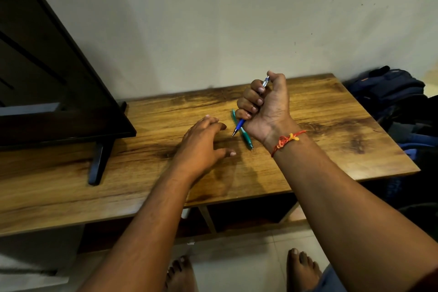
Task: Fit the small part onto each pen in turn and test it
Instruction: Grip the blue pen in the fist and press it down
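My right hand [266,106] is a fist wrapped around a blue pen [239,125], held upright above the wooden table [331,140]. The pen's tip points down and to the left, and my thumb sits on its clear top end [266,81]. A green pen [245,136] lies flat on the table just under that hand, partly hidden by it. My left hand [203,142] hovers palm down over the table to the left of both pens, fingers spread, holding nothing. No separate small part is visible.
A dark flat screen [47,78] on a black foot [97,163] stands on the table's left part. Dark blue bags [391,92] lie to the right of the table. The wall is right behind the table. My bare feet [301,268] are on the tiled floor below.
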